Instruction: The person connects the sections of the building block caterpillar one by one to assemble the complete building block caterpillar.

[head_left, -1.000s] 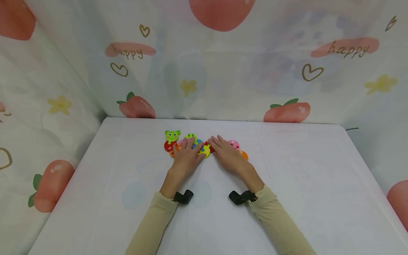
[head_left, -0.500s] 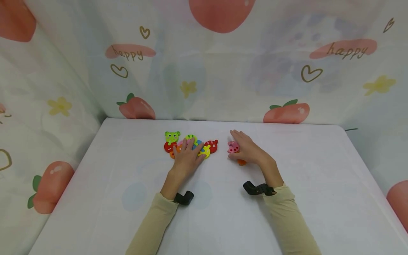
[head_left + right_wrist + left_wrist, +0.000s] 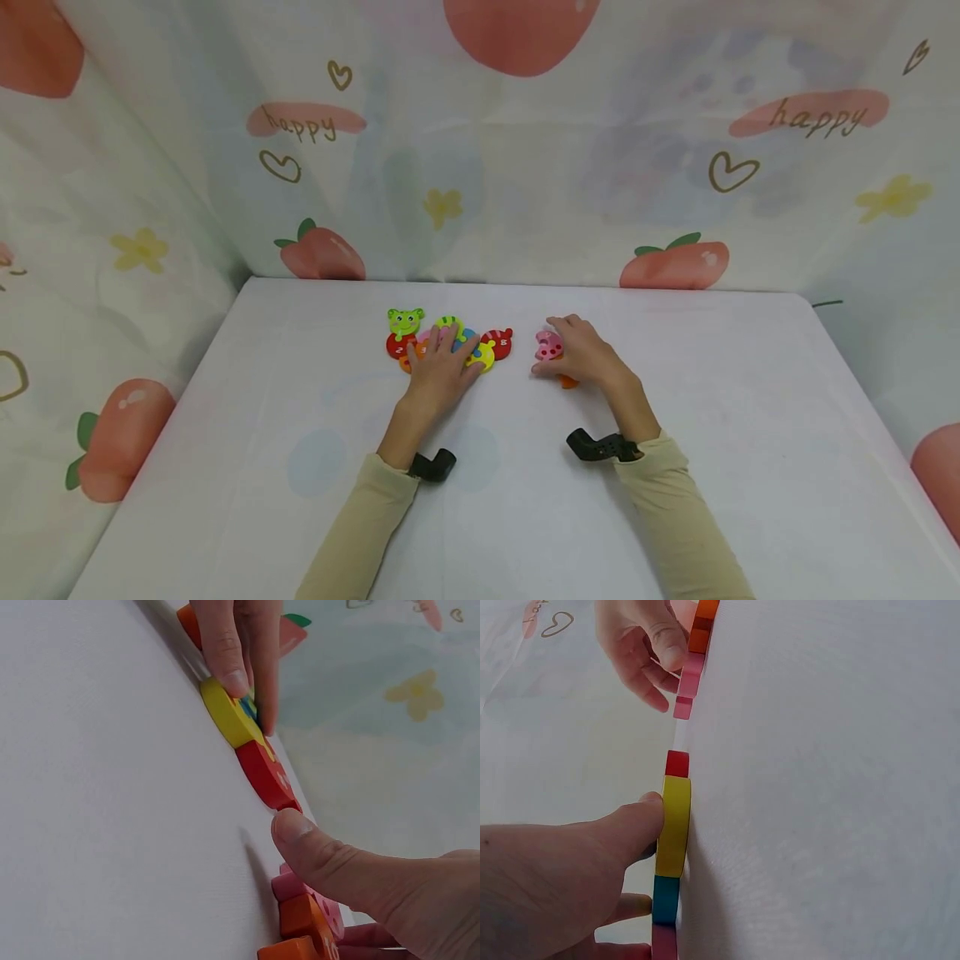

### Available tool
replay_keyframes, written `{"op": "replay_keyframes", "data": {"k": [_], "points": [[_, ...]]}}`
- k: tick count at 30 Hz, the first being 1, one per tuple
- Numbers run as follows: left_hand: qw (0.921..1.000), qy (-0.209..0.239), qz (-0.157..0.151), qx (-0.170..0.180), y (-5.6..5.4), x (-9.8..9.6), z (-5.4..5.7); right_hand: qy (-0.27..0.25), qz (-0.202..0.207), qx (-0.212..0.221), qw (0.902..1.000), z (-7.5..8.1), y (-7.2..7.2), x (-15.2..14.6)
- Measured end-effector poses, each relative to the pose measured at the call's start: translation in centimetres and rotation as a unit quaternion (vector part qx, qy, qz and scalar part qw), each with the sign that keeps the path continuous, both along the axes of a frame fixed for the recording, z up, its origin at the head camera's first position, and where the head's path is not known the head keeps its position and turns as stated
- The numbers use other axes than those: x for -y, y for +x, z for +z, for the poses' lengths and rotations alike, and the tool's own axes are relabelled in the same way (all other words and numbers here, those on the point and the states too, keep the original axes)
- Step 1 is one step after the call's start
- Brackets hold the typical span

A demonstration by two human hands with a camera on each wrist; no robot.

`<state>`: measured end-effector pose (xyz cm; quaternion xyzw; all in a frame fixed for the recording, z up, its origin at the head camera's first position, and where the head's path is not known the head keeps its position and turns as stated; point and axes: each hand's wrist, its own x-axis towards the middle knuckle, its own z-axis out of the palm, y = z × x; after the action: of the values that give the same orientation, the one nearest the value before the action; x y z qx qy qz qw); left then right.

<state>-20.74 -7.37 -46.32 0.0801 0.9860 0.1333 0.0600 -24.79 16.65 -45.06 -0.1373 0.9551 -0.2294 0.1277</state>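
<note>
In the head view, my left hand (image 3: 437, 375) lies spread over a row of joined caterpillar puzzle pieces. A green animal head (image 3: 406, 321) and red "2" piece (image 3: 400, 346) show at its left end. To the right are a yellow piece (image 3: 481, 356) and a red striped piece (image 3: 497, 343). My left thumb touches the yellow piece's side (image 3: 673, 832) in the left wrist view. My right hand (image 3: 588, 354) arches over a separate pink dotted piece (image 3: 549, 345) and an orange piece (image 3: 568, 382), thumb and fingers apart around them. The orange piece is partly hidden under my palm.
A white table (image 3: 300, 417) carries the pieces, with a gap between the red striped piece and the pink one. A printed curtain (image 3: 525, 183) hangs behind the table and along its sides. Each wrist wears a black camera strap (image 3: 432, 466).
My right hand has lifted off the red striped piece and moved right, to the pink and orange pieces, then settled slightly lower with fingers more bent. My left hand has stayed in place.
</note>
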Motion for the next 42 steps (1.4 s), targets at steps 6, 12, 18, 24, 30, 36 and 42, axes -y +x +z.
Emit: {"op": "replay_keyframes", "data": {"k": [6, 12, 18, 24, 30, 36, 42], "points": [[1.0, -0.002, 0.0, -0.003, 0.0, -0.1, -0.1, -0.002, -0.017, -0.019, 0.9997, -0.4, 0.2, 0.2], [1.0, 0.003, 0.002, -0.003, 0.0, -0.2, -0.1, -0.01, -0.024, -0.023, 0.9994, -0.8, 0.1, 0.2], [1.0, 0.005, 0.001, -0.006, -0.1, -0.2, 0.0, -0.016, -0.024, -0.029, 0.9992, -0.8, 0.1, 0.2], [1.0, 0.003, 0.002, 0.0, 0.0, -0.2, -0.1, -0.014, -0.015, -0.045, 0.9988, -1.0, 0.2, 0.4], [1.0, -0.002, 0.004, 0.0, 0.2, -0.1, -0.1, -0.015, -0.006, -0.055, 0.9984, -1.1, 0.3, 0.6], [1.0, 0.002, 0.0, -0.002, 0.4, -0.1, -0.2, -0.036, 0.006, -0.069, 0.997, -1.5, 0.3, 0.3], [1.0, 0.006, 0.003, -0.004, 0.1, -0.1, -0.1, -0.052, 0.017, -0.085, 0.9949, -1.7, 0.0, 0.3]]}}
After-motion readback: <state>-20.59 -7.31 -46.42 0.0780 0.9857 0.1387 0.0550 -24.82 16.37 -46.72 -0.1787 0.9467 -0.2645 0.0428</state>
